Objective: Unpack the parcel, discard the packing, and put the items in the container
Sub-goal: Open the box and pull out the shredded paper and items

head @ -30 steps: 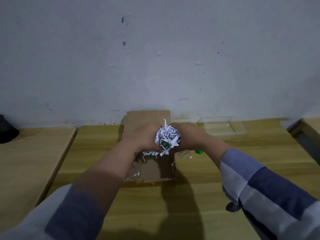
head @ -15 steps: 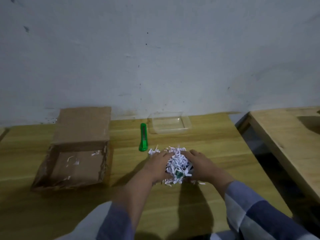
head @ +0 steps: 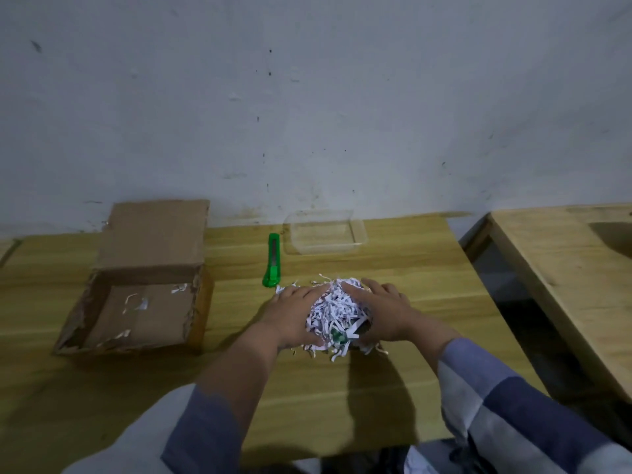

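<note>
1. Nearest the camera I saw two forearms in grey-and-blue sleeves [head: 506, 401] reaching forward over the wooden table [head: 342, 388].
2. The left hand [head: 290, 316] pressed against the left side of a heap of shredded paper packing [head: 337, 307], fingers laid along it rather than clenched.
3. The right hand [head: 383, 309] cupped the heap's right side, fingers spread over the top and the thumb low at the near edge.
4. The heap rested on the table between both palms; something green [head: 338, 335] and a dark edge showed at its near side, but I could not tell what they were.
5. To the left, well apart from the hands, sat the opened cardboard box [head: 136, 302], its flap raised at the back and a few paper scraps stuck inside.
6. Beyond the heap lay a green utility knife [head: 272, 261], pointing away from me.
7. Farthest, by the wall [head: 307, 114], stood a clear plastic container [head: 325, 232], just right of the knife.
</note>
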A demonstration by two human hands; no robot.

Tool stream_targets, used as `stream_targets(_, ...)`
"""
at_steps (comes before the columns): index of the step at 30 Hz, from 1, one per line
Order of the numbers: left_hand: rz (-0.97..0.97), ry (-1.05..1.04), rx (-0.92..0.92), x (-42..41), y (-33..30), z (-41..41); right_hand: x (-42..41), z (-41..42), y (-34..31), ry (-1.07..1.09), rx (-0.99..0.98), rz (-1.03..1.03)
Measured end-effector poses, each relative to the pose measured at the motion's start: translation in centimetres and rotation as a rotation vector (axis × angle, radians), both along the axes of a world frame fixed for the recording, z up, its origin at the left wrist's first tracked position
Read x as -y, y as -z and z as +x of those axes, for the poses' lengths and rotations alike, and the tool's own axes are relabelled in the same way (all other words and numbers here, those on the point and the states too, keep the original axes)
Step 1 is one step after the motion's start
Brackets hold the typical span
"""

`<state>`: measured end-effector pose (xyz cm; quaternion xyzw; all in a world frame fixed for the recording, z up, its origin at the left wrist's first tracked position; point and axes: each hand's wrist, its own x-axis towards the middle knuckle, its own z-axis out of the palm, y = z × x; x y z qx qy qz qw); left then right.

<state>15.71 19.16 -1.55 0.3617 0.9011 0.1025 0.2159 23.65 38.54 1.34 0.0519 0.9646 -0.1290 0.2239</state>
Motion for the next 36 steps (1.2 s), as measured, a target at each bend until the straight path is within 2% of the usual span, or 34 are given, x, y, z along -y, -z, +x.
stream_targets(6,0.084,-0.07,0.009,3.0,-3.3,-1.5,3.4,-2.9,-4.0,-0.072,0.091,0.039)
stream_targets(10,0.105,-0.163,-0.027,7.0,-4.9,-3.2,8.0,-5.7,-5.5,-0.14,0.025,0.007)
stream_targets(16,0.107,-0.373,-0.054,16.6,-5.6,-5.1,16.7,-9.3,-6.6,-0.143,-0.108,-0.189)
stream_targets(20,0.055,-0.413,-0.14,23.2,-5.1,-6.3,22.5,-11.4,-5.8,-0.169,-0.176,-0.223)
stream_targets(25,-0.002,-0.513,-0.132,29.4,-3.0,-7.9,28.2,-13.9,-3.6,-0.124,-0.209,-0.25)
stream_targets(28,0.101,-0.512,-0.088,31.6,-1.8,-8.7,30.3,-15.3,-1.2,-0.104,-0.141,-0.202)
stream_targets(32,0.292,-0.536,-0.028,32.7,-1.1,-8.6,32.5,-16.1,1.7,-0.047,-0.078,-0.025)
stream_targets(36,0.357,-0.616,0.057,33.2,-0.9,-8.2,34.7,-16.8,3.2,0.014,-0.132,0.015)
